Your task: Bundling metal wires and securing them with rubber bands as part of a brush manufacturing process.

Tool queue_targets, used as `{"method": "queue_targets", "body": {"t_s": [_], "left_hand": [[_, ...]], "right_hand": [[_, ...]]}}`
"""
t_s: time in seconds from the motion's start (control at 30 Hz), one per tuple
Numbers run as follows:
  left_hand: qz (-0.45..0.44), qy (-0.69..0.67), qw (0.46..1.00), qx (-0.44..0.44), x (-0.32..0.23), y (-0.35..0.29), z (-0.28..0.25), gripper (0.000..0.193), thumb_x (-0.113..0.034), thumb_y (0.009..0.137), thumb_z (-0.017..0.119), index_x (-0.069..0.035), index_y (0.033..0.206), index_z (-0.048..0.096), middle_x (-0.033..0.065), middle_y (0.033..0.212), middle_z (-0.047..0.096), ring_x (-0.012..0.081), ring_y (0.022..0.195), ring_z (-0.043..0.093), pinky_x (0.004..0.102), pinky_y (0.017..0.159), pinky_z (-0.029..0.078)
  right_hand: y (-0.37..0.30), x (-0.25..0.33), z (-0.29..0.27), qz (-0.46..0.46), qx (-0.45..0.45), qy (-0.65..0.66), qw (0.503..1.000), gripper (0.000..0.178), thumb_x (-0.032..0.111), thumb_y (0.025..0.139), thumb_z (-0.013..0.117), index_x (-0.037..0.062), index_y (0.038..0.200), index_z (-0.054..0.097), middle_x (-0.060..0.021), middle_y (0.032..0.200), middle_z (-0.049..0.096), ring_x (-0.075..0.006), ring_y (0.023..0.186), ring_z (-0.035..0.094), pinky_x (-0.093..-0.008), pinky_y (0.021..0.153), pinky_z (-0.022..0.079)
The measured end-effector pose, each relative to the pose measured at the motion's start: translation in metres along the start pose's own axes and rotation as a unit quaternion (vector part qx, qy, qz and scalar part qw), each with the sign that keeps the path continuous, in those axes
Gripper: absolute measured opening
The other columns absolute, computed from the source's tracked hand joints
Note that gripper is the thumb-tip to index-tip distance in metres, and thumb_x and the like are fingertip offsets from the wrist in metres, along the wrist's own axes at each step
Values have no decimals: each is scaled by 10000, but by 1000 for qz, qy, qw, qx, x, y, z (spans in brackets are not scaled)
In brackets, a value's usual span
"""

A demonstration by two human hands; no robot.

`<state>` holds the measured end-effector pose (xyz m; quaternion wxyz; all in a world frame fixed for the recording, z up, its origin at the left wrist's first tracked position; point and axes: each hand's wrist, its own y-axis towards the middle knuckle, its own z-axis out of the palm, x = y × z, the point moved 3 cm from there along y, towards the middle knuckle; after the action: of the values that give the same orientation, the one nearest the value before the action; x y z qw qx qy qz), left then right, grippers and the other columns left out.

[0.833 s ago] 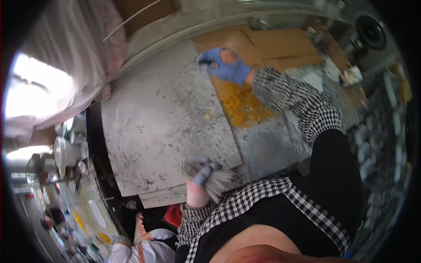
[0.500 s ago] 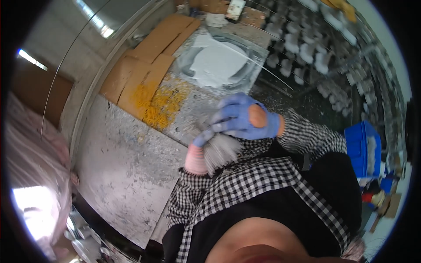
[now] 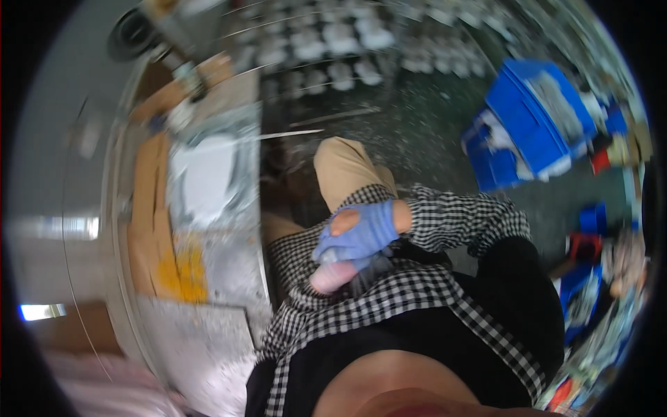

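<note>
My right hand (image 3: 363, 233), in a blue glove with a bare patch on its back, is closed over my left hand (image 3: 333, 276) in front of my checked apron. Pinkish cloth covers the left wrist, and the left fingers lie mostly under the right ones. A grey, semi-sheer bundle of fine strands (image 3: 369, 273) hangs out below the two closed hands against the apron. Motion blur hides where exactly each finger grips it.
At left is a worn metal worktable (image 3: 208, 340) with yellow rings (image 3: 182, 272), cardboard (image 3: 148, 208) and a white pool (image 3: 210, 177) in clear film. Racks of pale rounded pieces (image 3: 333, 42) stand ahead. Blue bins (image 3: 531, 118) sit at right, above a dark floor (image 3: 431, 132).
The view has swung to the right, so the table now lies left and more floor and bins show. My hands have left the table edge, drawn together over my lap with the grey bundle.
</note>
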<state>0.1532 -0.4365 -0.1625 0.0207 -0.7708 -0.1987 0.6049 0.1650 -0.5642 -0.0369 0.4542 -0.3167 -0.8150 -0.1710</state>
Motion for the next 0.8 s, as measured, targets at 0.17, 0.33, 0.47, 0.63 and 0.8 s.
{"method": "queue_targets", "body": {"t_s": [0.17, 0.33, 0.47, 0.63, 0.8], "left_hand": [[-28, -82, 996, 24, -84, 35, -40, 389, -22, 1004, 548, -31, 1391, 509, 91, 1298, 609, 166, 1208, 578, 305, 1051, 477], [-58, -247, 964, -77, -144, 146, -52, 265, -11, 992, 571, -29, 1256, 549, 64, 1174, 621, 135, 1084, 588, 295, 978, 488], [-102, -134, 977, -133, -166, 230, -45, 383, -114, 970, 684, -23, 1301, 515, 63, 1168, 629, 138, 1057, 594, 293, 946, 479], [-159, -189, 963, -108, -136, 270, -30, 443, -189, 940, 746, -15, 1298, 552, 41, 1162, 643, 128, 1103, 583, 307, 971, 469], [12, 71, 994, 77, -118, 334, -30, 838, -337, 736, 902, 18, 1365, 479, 143, 1300, 534, 241, 1240, 511, 413, 1073, 434]], "right_hand": [[-74, -37, -33, -203, -323, 56, 923, 483, 334, 950, 631, 70, 1354, 607, -188, 1260, 660, -353, 1108, 643, -433, 980, 510], [-157, -106, -47, -76, -493, 359, 789, 1315, 517, 698, 899, 31, 1614, 90, -199, 1592, 343, -314, 1423, 432, -424, 1173, 362], [-175, -135, -45, 99, -562, 207, 794, 1313, 465, 677, 923, -29, 1589, 117, -272, 1564, 329, -384, 1457, 361, -426, 1197, 331], [-195, -165, -41, 159, -544, 319, 760, 1248, 418, 713, 908, 7, 1592, 123, -227, 1557, 369, -310, 1435, 416, -387, 1187, 352], [-217, -196, -36, 216, -576, 296, 730, 996, 280, 790, 864, 20, 1537, 259, -140, 1436, 520, -248, 1328, 527, -367, 1125, 426]]}}
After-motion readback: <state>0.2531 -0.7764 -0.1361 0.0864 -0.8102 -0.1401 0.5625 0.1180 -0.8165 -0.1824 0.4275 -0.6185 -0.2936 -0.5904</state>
